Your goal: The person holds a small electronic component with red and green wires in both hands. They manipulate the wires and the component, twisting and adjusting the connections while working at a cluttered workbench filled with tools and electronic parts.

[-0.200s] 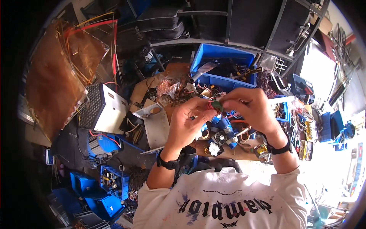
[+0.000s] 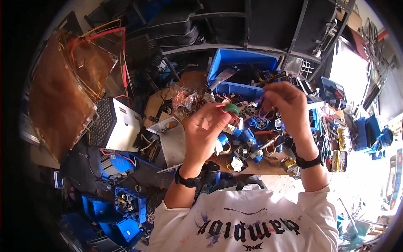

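My left hand (image 2: 210, 128) is closed around a small green part (image 2: 231, 108) with red wire on it, held over the cluttered bench. Off to its right, my right hand (image 2: 285, 105) is raised apart from that part, fingers curled; whatever they hold is too small to make out. Beneath both hands lie blue plug or socket fittings (image 2: 247, 138), a round white piece (image 2: 236, 164) and loose wires. A bundle of copper-coloured wire in clear plastic (image 2: 184, 100) lies beyond my left hand.
A large blue bin (image 2: 226, 59) with tools stands behind the bench. At left are a metal-cased unit (image 2: 126, 124) and leaning brown sheets (image 2: 58, 96). A metal plate (image 2: 172, 147) lies left of my forearm; blue crates (image 2: 119, 229) sit low at left; more tools (image 2: 342, 138) are at right.
My right hand has come away from the green part and moved up and to the right. My left hand has shifted slightly left, still holding the part.
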Available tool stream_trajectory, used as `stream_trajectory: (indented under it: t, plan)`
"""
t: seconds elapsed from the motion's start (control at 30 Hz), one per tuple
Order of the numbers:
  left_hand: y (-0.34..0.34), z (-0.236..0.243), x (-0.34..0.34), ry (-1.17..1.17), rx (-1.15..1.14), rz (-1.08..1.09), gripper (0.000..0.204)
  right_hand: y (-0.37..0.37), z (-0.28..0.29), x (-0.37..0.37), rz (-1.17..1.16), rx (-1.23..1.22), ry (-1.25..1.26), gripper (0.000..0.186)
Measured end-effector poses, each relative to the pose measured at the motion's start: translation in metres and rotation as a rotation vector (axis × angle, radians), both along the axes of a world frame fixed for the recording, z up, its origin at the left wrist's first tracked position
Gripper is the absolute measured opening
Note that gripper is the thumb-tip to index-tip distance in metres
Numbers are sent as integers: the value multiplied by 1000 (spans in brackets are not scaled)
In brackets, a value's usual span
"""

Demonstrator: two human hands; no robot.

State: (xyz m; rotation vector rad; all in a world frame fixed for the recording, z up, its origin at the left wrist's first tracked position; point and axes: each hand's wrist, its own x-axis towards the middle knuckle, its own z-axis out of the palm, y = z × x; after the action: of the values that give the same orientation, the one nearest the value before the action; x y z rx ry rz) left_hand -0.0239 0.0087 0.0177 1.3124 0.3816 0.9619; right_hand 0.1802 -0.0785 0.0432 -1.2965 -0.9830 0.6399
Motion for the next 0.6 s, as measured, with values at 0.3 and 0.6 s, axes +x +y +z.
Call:
stream_trajectory:
  t: [0.3, 0.6]
  plan:
    - [1, 1, 11, -15, -30, -62, 18, -14, 8, -26, -213, 148, -597, 39]
    - [4, 0, 9, -52, -33, -139, 23, -21, 5, -30, 315, -5, 393, 26]
